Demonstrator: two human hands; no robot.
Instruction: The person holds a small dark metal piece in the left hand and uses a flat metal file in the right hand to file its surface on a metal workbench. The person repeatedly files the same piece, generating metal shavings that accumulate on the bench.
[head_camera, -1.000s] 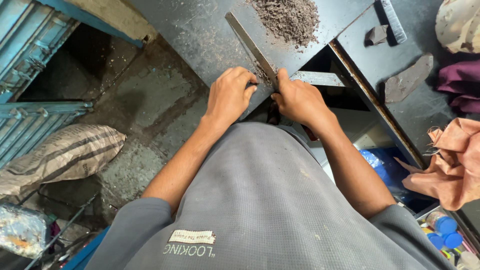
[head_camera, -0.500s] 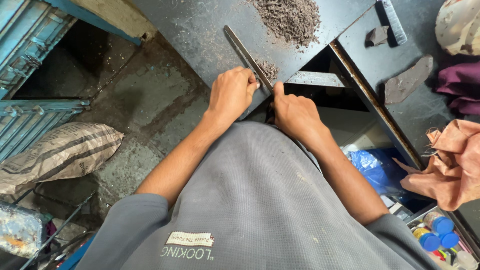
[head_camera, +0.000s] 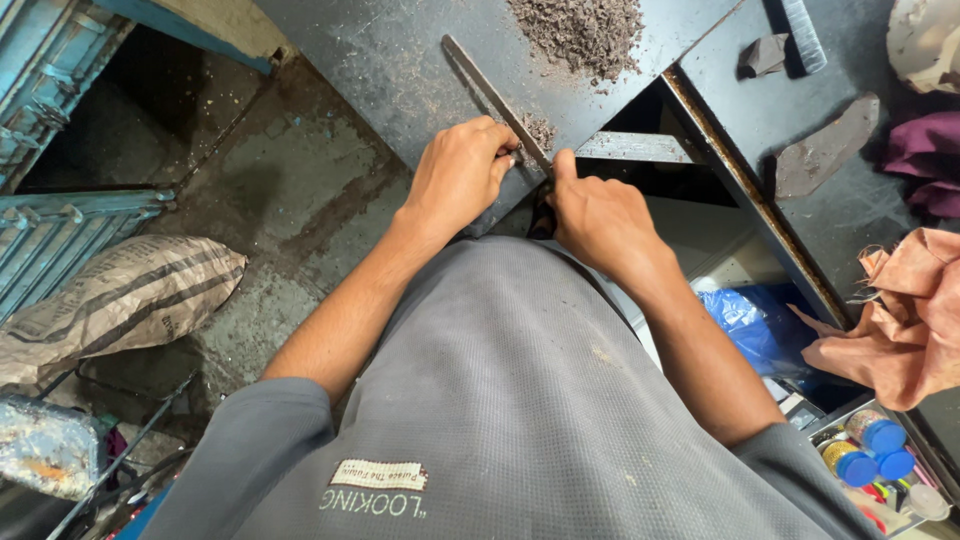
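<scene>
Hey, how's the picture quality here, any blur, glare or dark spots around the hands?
Head view: soft even light, no glare; left hand, right hand and the long flat metal strip look sharp; the opening under the dark metal tabletop is in deep shadow; edges bend with wide-angle distortion.

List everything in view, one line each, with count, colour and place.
Metal strip: one, grey, diagonal on the bench, under both hands.
Shavings pile: one, dark brown, top of the bench.
Workbench: one, dark blue-grey, top centre.
Flat dark pieces: two, brown-grey, on the right-hand surface.
Cloth: one, peach, right edge.
Plastic bag: one, blue, below the bench.
Blue-capped bottles: several, lower right.
Sack: one, striped grey, on the floor at left.
Left hand: on the strip.
Right hand: thumb against the strip.
</scene>
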